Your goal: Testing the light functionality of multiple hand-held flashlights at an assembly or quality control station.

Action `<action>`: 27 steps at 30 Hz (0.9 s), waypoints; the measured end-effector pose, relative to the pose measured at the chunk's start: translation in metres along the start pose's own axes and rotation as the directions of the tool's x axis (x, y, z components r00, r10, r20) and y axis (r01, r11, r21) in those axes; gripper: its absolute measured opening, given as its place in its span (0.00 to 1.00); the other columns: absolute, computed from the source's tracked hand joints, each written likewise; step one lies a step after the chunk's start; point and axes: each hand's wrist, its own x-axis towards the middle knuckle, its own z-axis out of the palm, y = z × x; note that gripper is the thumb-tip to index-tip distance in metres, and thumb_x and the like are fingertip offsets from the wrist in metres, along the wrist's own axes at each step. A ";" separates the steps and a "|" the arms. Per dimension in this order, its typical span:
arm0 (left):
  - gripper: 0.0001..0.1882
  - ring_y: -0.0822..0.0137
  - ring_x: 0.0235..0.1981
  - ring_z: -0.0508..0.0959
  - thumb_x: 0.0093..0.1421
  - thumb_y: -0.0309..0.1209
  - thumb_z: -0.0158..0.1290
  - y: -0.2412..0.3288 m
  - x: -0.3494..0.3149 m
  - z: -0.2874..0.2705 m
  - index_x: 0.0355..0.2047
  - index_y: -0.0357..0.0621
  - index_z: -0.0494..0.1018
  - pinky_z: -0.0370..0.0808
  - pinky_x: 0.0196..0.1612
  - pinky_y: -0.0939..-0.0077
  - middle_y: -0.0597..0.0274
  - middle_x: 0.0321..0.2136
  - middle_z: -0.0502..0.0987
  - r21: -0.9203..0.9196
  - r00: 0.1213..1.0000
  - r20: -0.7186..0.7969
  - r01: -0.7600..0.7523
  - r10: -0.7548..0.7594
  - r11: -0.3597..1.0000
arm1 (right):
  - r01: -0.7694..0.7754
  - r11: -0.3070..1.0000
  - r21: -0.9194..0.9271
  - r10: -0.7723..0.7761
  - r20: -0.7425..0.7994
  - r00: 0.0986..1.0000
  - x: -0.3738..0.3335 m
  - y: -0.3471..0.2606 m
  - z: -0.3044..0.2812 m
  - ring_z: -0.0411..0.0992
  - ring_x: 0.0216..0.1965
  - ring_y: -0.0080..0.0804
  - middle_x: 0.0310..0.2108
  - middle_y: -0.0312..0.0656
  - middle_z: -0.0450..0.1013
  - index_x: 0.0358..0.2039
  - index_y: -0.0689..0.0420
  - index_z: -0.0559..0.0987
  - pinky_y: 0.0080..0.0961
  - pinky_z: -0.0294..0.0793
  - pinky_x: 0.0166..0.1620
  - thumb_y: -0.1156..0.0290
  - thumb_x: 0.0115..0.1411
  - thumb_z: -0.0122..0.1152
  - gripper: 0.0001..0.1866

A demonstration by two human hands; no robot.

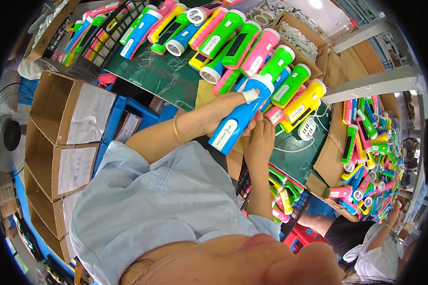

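A blue flashlight (238, 119) with a white head and a white label plate is held tilted in front of my chest. My left hand (223, 108) grips it, the thumb, wrapped in white tape, lying across its upper side. At the flashlight's right edge my right hand (260, 137) is closed, its fingers bent against the body; the fingertips are partly hidden. Just beyond the blue head lies a green flashlight (278, 61). Another green flashlight (291, 85) and a yellow flashlight (302, 105) are to the right of my hands.
Many coloured flashlights lie along the green table (152, 76). A white power strip (307, 128) with a cord sits near its right side. A large carton (330, 159) of flashlights stands at right, cardboard bins (57, 118) at left. A person (366, 242) is at lower right.
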 end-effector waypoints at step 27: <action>0.23 0.56 0.43 0.72 0.60 0.37 0.44 0.050 0.022 -0.024 0.52 0.35 0.60 0.69 0.48 0.60 0.48 0.43 0.71 -0.125 0.941 0.252 -0.201 0.227 0.972 | -0.181 0.772 0.609 0.231 -0.003 0.973 0.039 -0.014 -0.029 0.64 0.27 0.17 0.27 0.33 0.69 0.32 0.62 0.73 0.14 0.63 0.30 0.74 0.56 0.55 0.06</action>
